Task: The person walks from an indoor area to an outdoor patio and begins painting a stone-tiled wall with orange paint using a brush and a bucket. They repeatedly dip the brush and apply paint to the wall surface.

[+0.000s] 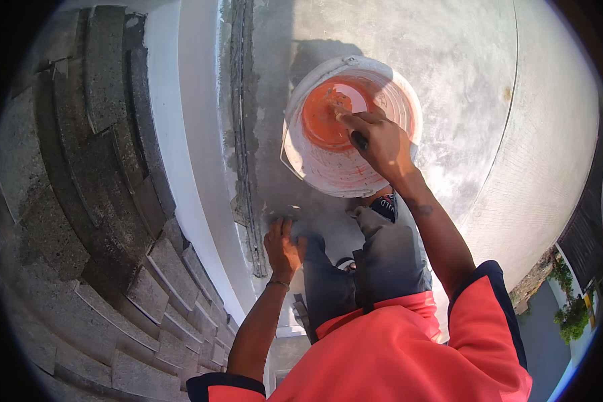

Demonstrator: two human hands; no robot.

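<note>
A white bucket [301,171] with a wire handle stands before me. Orange liquid, perhaps paint, lies in its bottom [316,120]. My right hand [382,143] reaches over the bucket, shut on a tool whose black handle end [360,141] shows below the fist. The tool's working end is down at the orange liquid, so its kind is unclear. My left hand [283,248] is beside my left knee, palm downward. A blurred dark thing [284,213] lies by its fingertips; I cannot tell whether the fingers grip it.
A wall of rough grey stone blocks [100,211] rises on the left, with a white painted band [186,130] along it. Between band and bucket runs a dark groove [240,125] in the concrete floor [462,95]. A thin seam [510,95] crosses the floor at right. Plants [573,319] stand beyond.
</note>
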